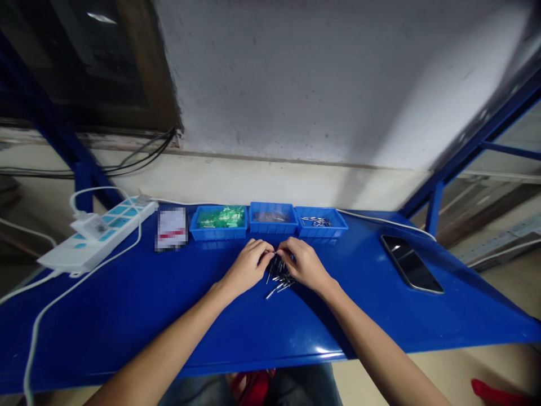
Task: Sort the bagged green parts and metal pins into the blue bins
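Observation:
Both my hands meet at the middle of the blue table (127, 304), just above a small pile of thin metal pins (279, 280). My left hand (248, 265) has its fingers curled in a pinch. My right hand (303, 262) is curled the same way, fingertips almost touching the left ones. A small dark piece sits pinched between the two sets of fingertips; I cannot make out what it is. Behind the hands stand three small blue bins: one with green parts (218, 221), one with dark parts (273, 217), one with metal pins (321, 222).
A white power strip (99, 232) with cables lies at the table's left. A small card (171, 228) rests beside the green bin. A dark phone (411, 263) lies at the right. A white wall and blue frame posts stand behind the table.

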`<state>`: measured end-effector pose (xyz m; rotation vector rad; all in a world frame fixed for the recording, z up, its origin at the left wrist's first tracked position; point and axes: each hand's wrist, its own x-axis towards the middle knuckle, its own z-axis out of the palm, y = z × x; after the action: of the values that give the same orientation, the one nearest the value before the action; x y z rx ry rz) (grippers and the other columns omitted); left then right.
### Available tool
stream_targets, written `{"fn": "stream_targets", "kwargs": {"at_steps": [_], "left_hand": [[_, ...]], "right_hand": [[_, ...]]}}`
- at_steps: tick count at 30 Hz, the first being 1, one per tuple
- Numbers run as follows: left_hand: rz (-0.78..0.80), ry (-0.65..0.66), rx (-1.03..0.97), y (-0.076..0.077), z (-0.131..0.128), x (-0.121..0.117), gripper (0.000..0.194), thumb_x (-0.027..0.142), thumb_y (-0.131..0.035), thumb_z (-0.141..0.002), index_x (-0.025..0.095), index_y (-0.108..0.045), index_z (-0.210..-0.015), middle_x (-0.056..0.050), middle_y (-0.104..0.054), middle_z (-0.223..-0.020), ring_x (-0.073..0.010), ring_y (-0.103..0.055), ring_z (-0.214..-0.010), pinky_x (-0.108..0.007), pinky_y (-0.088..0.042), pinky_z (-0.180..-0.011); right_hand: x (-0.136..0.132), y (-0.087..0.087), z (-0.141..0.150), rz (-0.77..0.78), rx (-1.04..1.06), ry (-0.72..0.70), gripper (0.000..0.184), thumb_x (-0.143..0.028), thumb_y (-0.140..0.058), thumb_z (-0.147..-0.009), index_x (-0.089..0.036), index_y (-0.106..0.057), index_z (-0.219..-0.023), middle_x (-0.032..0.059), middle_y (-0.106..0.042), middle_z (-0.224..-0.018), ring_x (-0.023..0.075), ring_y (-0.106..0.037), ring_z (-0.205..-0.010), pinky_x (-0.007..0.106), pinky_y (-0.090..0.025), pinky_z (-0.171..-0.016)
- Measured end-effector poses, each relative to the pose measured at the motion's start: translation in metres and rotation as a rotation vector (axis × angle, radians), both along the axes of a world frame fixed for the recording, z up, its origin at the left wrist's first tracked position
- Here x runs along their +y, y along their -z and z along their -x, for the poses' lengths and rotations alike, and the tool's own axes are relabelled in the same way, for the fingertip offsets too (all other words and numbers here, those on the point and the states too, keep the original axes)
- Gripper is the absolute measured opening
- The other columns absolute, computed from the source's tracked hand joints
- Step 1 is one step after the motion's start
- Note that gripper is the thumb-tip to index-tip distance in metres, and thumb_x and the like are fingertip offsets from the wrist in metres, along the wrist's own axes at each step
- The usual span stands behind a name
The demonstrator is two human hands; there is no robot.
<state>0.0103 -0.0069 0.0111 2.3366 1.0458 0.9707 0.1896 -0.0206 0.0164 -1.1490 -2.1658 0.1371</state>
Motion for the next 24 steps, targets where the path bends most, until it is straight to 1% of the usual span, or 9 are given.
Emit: {"fn": "stream_targets", "kwargs": {"at_steps": [5, 8, 11, 15, 17, 20, 22, 24], "left_hand": [[-0.013, 0.026, -0.011, -0.005, 0.003, 0.001, 0.015, 0.023, -0.044, -0.089, 0.019, -0.056, -0.081, -0.001, -0.059, -0.078, -0.0155, -0.05, -0.077, -0.029, -0.04, -0.075], [-0.017, 0.027, -0.01, -0.006, 0.001, -0.001, 0.021, 0.023, -0.04, -0.091, 0.019, -0.054, -0.076, 0.0, -0.057, -0.075, -0.0146, -0.051, -0.076, -0.028, -0.039, -0.075], [0.025, -0.004, -0.042, -0.005, -0.003, -0.004, 0.024, 0.025, -0.038, -0.092, 0.019, -0.053, -0.074, 0.0, -0.058, -0.074, -0.0138, -0.053, -0.075, -0.026, -0.04, -0.071], [0.056, -0.07, -0.058, -0.002, -0.003, -0.003, 0.021, 0.03, -0.043, -0.09, 0.019, -0.055, -0.076, 0.0, -0.06, -0.074, -0.0139, -0.056, -0.071, -0.025, -0.041, -0.067], [0.069, -0.082, -0.063, 0.0, -0.002, 0.0, 0.024, 0.03, -0.042, -0.09, 0.019, -0.056, -0.074, 0.0, -0.061, -0.073, -0.0141, -0.057, -0.07, -0.025, -0.041, -0.066], [0.122, -0.088, -0.079, 0.002, 0.0, 0.003, 0.032, 0.032, -0.038, -0.091, 0.018, -0.056, -0.07, -0.001, -0.064, -0.071, -0.0141, -0.059, -0.067, -0.024, -0.041, -0.063], [0.173, -0.108, -0.069, 0.001, 0.001, 0.004, 0.036, 0.036, -0.035, -0.092, 0.018, -0.056, -0.069, -0.001, -0.064, -0.068, -0.0142, -0.059, -0.064, -0.024, -0.041, -0.062], [0.233, -0.113, -0.008, -0.001, 0.002, 0.002, 0.04, 0.04, -0.032, -0.092, 0.018, -0.057, -0.07, -0.001, -0.062, -0.065, -0.0145, -0.059, -0.063, -0.024, -0.04, -0.061]], "right_hand": [[-0.001, 0.001, 0.004, 0.085, 0.102, -0.026, 0.012, -0.026, -0.043, -0.091, -0.02, -0.052, -0.085, 0.0025, -0.057, -0.076, 0.015, -0.053, -0.07, 0.027, -0.041, -0.066], [0.0, 0.002, 0.006, 0.106, 0.124, -0.02, 0.015, -0.026, -0.041, -0.092, -0.02, -0.051, -0.082, 0.0018, -0.056, -0.074, 0.0144, -0.052, -0.068, 0.026, -0.041, -0.065], [0.002, 0.003, 0.005, 0.104, 0.146, 0.017, 0.023, -0.028, -0.036, -0.094, -0.02, -0.048, -0.076, 0.0016, -0.054, -0.072, 0.0141, -0.051, -0.066, 0.025, -0.04, -0.063], [0.002, 0.002, 0.001, 0.084, 0.157, 0.094, 0.027, -0.03, -0.035, -0.094, -0.02, -0.046, -0.071, 0.0006, -0.051, -0.067, 0.0139, -0.049, -0.062, 0.026, -0.039, -0.061], [0.0, 0.0, 0.0, 0.078, 0.14, 0.079, 0.023, -0.03, -0.037, -0.094, -0.02, -0.05, -0.078, 0.0013, -0.054, -0.071, 0.0144, -0.051, -0.066, 0.026, -0.04, -0.063], [-0.004, -0.005, 0.002, 0.053, 0.058, 0.009, 0.016, -0.028, -0.041, -0.092, -0.02, -0.054, -0.089, 0.0028, -0.057, -0.078, 0.0149, -0.053, -0.071, 0.026, -0.04, -0.066], [-0.006, -0.007, 0.002, 0.026, -0.014, -0.02, 0.016, -0.025, -0.041, -0.091, -0.02, -0.055, -0.086, 0.0032, -0.056, -0.077, 0.0148, -0.053, -0.071, 0.026, -0.04, -0.066], [-0.004, -0.009, -0.002, -0.007, -0.05, -0.009, 0.019, -0.025, -0.041, -0.091, -0.019, -0.055, -0.08, 0.0034, -0.056, -0.075, 0.015, -0.052, -0.07, 0.026, -0.039, -0.065]]}}
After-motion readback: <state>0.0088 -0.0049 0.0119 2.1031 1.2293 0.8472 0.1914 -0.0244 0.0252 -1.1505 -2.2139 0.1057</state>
